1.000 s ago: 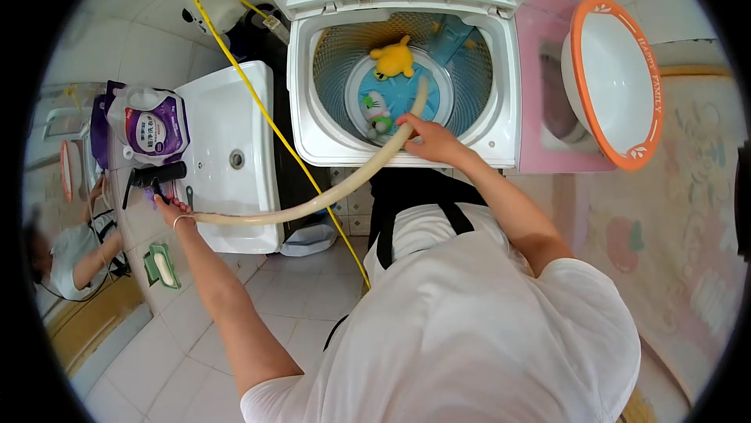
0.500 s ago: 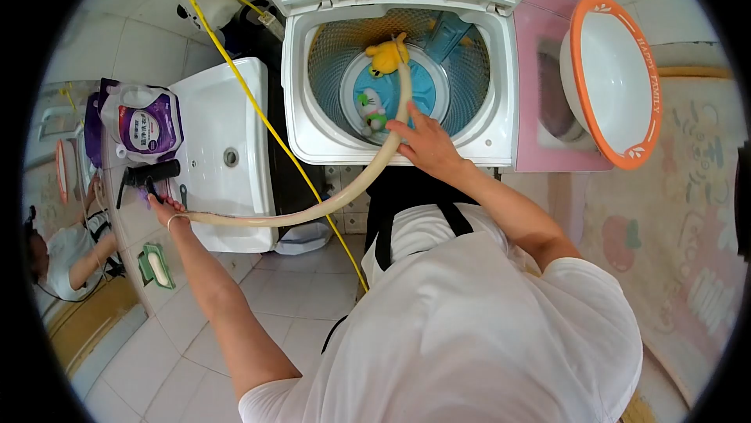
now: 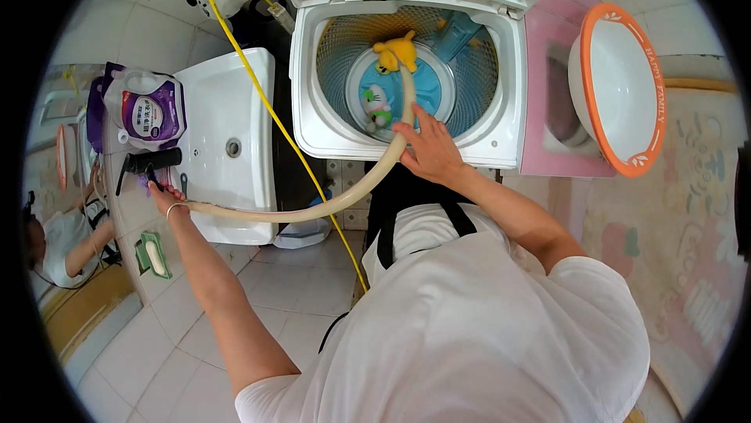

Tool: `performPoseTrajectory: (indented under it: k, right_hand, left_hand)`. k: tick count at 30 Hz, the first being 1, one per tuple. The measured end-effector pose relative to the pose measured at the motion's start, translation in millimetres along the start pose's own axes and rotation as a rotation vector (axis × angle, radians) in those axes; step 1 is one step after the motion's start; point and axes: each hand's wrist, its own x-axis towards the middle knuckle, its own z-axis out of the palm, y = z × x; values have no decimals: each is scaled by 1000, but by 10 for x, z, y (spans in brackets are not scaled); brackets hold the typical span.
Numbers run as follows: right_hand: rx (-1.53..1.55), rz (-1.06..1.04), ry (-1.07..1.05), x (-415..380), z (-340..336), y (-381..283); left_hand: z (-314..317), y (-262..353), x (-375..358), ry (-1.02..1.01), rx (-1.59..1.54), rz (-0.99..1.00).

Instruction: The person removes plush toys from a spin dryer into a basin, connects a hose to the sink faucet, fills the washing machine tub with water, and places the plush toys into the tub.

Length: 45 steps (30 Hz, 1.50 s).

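Head view: The beige hose [image 3: 352, 195] is routed from beside the black faucet [image 3: 154, 160], across the white sink [image 3: 235, 120], into the open washing machine tub [image 3: 332, 71]. Its sink-side end is gripped by the closed fingers of the left hand [image 3: 167, 198]. At the tub rim, the hose is touched by the right hand [image 3: 432, 151], fingers open and spread. The yellow toy [image 3: 397, 53] is located at the hose's tub end.

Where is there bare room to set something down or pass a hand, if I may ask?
The sink is bare around its drain, above the hose. Floor tiles lie bare between the left arm and the yellow cord. It is crowded beside the sink, with detergent and faucet, and around the toys in the tub.
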Motion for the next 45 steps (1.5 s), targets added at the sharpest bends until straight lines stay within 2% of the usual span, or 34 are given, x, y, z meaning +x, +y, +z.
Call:
performPoseTrajectory:
  k: [8, 12, 14, 16, 17, 20, 22, 25, 28, 30, 35, 45]
  right_hand:
    - [-4, -102, 12, -15, -46, -36]
    - [23, -59, -201, -34, -43, -30]
    - [-23, -45, -233, -24, -12, -48]
    - [-39, -27, -259, -38, 42, -22]
    - [-49, -28, -267, -27, 34, -52]
    - [-54, -44, -281, -22, 22, -80]
    - [-48, -64, -281, -24, 61, -61]
    - [-67, -73, -272, -1, 53, -112]
    - [-57, -65, -271, -8, 64, -103]
    - [-55, -50, -268, -16, 78, -96]
    - [-38, -65, -272, 25, 42, -112]
    - [-41, -56, -300, 31, 9, -140]
  left_hand:
    - [5, -7, -2, 14, -10, -3]
    - [-62, -143, 268, 58, 20, 69]
    - [-114, -171, 324, -28, -72, 119]
    - [-89, -186, 305, 9, -50, 116]
    - [-23, -113, 114, 56, 56, 110]
    - [33, -105, 39, 96, 47, 91]
    - [73, -138, 37, 134, 90, 160]
    - [113, -97, -48, 176, 11, 139]
    - [208, -10, -37, 96, -65, 81]
    - [157, 99, -40, -1, -6, -35]
    - [237, 200, -155, 95, -9, -114]
    - [188, 139, -86, 29, 21, -56]
